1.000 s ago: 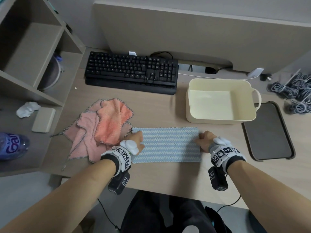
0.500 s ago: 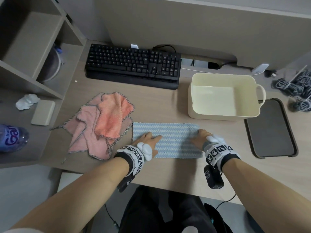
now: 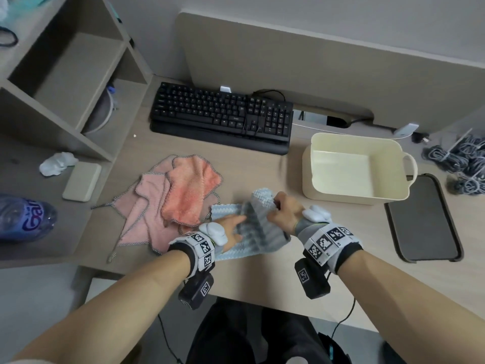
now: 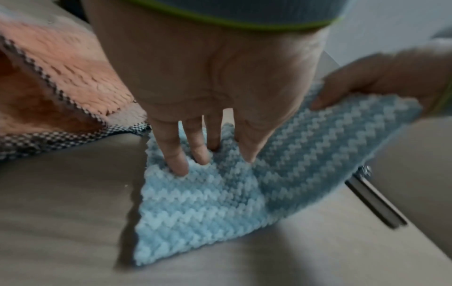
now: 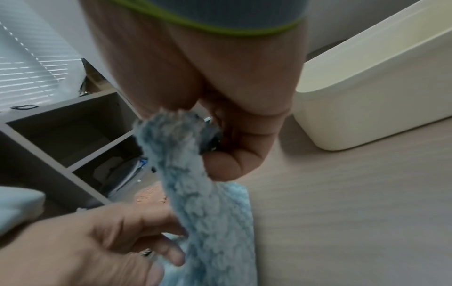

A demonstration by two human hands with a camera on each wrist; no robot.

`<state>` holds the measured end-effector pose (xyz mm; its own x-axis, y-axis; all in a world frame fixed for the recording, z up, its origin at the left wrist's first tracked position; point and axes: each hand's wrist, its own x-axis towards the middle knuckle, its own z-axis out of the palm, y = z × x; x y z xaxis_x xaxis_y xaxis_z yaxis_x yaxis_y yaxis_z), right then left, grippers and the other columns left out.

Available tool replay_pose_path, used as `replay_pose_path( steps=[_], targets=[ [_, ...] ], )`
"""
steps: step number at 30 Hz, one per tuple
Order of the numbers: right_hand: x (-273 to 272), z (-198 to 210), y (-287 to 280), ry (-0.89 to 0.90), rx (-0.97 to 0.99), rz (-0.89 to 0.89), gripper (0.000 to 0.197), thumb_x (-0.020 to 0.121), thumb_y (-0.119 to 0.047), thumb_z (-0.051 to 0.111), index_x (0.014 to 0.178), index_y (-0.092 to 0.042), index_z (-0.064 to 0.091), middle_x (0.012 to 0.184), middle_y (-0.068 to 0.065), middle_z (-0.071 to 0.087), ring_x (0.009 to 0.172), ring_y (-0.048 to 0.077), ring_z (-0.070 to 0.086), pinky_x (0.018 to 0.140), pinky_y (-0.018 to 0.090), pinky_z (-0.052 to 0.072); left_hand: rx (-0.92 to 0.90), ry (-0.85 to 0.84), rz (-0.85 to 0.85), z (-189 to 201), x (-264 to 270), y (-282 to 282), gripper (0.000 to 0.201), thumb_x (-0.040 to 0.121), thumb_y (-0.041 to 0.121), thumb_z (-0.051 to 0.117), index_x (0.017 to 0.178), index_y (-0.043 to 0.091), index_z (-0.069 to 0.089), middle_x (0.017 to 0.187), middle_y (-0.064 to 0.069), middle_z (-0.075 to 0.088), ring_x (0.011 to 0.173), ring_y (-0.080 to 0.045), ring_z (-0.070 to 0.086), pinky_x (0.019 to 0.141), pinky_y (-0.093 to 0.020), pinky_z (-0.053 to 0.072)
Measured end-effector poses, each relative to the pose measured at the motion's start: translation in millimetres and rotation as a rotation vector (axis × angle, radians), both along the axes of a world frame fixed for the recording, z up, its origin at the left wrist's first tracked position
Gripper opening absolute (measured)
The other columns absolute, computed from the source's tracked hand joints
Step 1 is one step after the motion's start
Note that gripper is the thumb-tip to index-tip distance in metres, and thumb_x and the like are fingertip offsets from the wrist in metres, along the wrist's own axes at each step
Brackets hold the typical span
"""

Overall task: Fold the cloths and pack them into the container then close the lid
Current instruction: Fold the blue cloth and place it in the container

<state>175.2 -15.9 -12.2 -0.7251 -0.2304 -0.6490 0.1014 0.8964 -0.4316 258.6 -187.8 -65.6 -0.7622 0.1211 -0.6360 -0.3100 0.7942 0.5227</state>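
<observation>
1. Head view: blue cloth (image 3: 244, 240) lies on the desk (image 3: 262, 177) near its front edge, right part lifted off the surface. Left hand (image 3: 231, 229) lies flat on the cloth's left half, fingers straight. Right hand (image 3: 284, 215) is curled around the raised end, holding it above the desk.
2. Left wrist view: 4 straight fingertips (image 4: 179, 164) press into the zigzag weave of the blue cloth (image 4: 208, 203); the head view blurs this contact. The right hand (image 4: 367, 87) shows at the frame's right edge, holding the lifted part. The pink cloth's (image 4: 73, 77) checked hem sits just beside the blue cloth's far corner.
3. Right wrist view: the grip shows best here. Fingers and thumb of the right hand (image 5: 220, 125) pinch the bunched end of the blue cloth (image 5: 195, 183), which hangs down toward the left hand (image 5: 110, 241). The container's (image 5: 367, 96) cream wall stands near, on the right.
4. Head view only: container (image 3: 351, 198) is open, nothing visible inside, just right of the hands. Dark lid (image 3: 422, 219) lies flat on the desk beside it. Pink and orange cloths (image 3: 173, 200) lie in a loose heap left of the blue cloth, touching it.
5. Background, head view only: keyboard (image 3: 223, 116) behind the cloths; cable bundle (image 3: 462, 164) at far right; bottle (image 3: 23, 222) and shelf unit (image 3: 65, 74) at left.
</observation>
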Motion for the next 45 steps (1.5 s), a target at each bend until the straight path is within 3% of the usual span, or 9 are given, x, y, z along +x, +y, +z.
replay_pose_path(
  steps=[5, 10, 16, 25, 32, 35, 37, 41, 45],
  targets=[
    [-14, 4, 26, -0.028, 0.165, -0.059, 0.034, 0.067, -0.043, 0.048, 0.097, -0.029, 0.047, 0.081, 0.002, 0.065, 0.072, 0.024, 0.064, 0.065, 0.038, 0.053, -0.218, 0.052, -0.276, -2, -2, 4, 0.067, 0.083, 0.018, 0.055, 0.138, 0.038, 0.023, 0.132, -0.005, 0.041, 0.111, -0.03, 0.054, 0.088, -0.045, 0.051],
    [-18, 16, 43, 0.025, 0.176, -0.122, 0.023, 0.084, -0.023, 0.053, 0.107, -0.018, 0.049, 0.086, 0.002, 0.059, 0.07, 0.019, 0.058, 0.049, 0.025, 0.041, -0.296, 0.019, -0.431, -5, -5, 13, 0.084, 0.071, 0.003, 0.062, 0.136, 0.035, 0.02, 0.122, -0.008, 0.034, 0.102, -0.03, 0.051, 0.081, -0.045, 0.054],
    [-14, 7, 48, 0.107, 0.2, -0.169, 0.046, 0.09, -0.012, 0.058, 0.134, -0.006, 0.045, 0.113, 0.015, 0.064, 0.098, 0.032, 0.065, 0.079, 0.035, 0.054, -0.277, 0.068, -0.293, 1, -15, 20, 0.042, 0.089, 0.025, 0.054, 0.126, 0.023, 0.033, 0.123, -0.009, 0.041, 0.091, -0.031, 0.06, 0.072, -0.042, 0.054],
    [-6, 2, 42, 0.098, 0.125, -0.072, 0.046, 0.084, -0.011, 0.059, 0.129, -0.009, 0.051, 0.109, 0.015, 0.067, 0.094, 0.033, 0.065, 0.079, 0.038, 0.054, -0.167, 0.031, -0.434, -18, -16, 41, 0.039, 0.087, 0.014, 0.055, 0.126, 0.013, 0.048, 0.132, -0.007, 0.043, 0.114, -0.029, 0.05, 0.093, -0.038, 0.046],
    [3, 9, -2, 0.011, -0.001, 0.032, 0.033, 0.085, -0.024, 0.059, 0.117, -0.018, 0.052, 0.096, 0.005, 0.061, 0.088, 0.029, 0.061, 0.076, 0.036, 0.051, 0.113, 0.003, 0.203, -8, -11, -6, 0.035, 0.092, 0.013, 0.051, 0.127, 0.011, 0.054, 0.118, -0.012, 0.064, 0.104, -0.028, 0.062, 0.087, -0.031, 0.05],
    [17, 2, -36, -0.05, -0.067, 0.114, 0.034, 0.079, -0.023, 0.062, 0.112, -0.023, 0.054, 0.098, 0.001, 0.06, 0.087, 0.024, 0.06, 0.073, 0.031, 0.047, 0.291, -0.129, 0.578, 0, -3, -35, 0.025, 0.099, 0.023, 0.043, 0.105, 0.007, 0.06, 0.099, -0.02, 0.066, 0.09, -0.037, 0.066, 0.082, -0.047, 0.052],
    [26, -6, -49, -0.08, -0.07, 0.197, 0.035, 0.075, -0.035, 0.062, 0.109, -0.029, 0.054, 0.103, 0.002, 0.064, 0.088, 0.023, 0.064, 0.077, 0.035, 0.054, 0.451, -0.338, 0.783, 11, -3, -43, 0.044, 0.103, 0.035, 0.027, 0.117, 0.002, 0.054, 0.11, -0.022, 0.062, 0.105, -0.042, 0.061, 0.09, -0.049, 0.047],
    [39, -17, -63, -0.174, -0.076, 0.219, 0.028, 0.08, -0.037, 0.062, 0.105, -0.03, 0.051, 0.098, -0.002, 0.069, 0.077, 0.024, 0.065, 0.08, 0.04, 0.056, 0.52, -0.474, 0.839, 6, 5, -54, 0.064, 0.1, 0.049, 0.021, 0.139, 0.002, 0.036, 0.137, -0.024, 0.048, 0.123, -0.044, 0.05, 0.095, -0.046, 0.044],
    [25, -23, -52, -0.149, 0.023, 0.162, 0.01, 0.081, -0.034, 0.059, 0.09, -0.032, 0.055, 0.095, 0.002, 0.067, 0.077, 0.027, 0.069, 0.075, 0.04, 0.058, 0.455, -0.422, 0.645, -11, 14, -45, 0.028, 0.096, 0.043, 0.046, 0.101, 0.016, 0.054, 0.095, -0.006, 0.06, 0.079, -0.021, 0.061, 0.067, -0.028, 0.048]
  ],
)
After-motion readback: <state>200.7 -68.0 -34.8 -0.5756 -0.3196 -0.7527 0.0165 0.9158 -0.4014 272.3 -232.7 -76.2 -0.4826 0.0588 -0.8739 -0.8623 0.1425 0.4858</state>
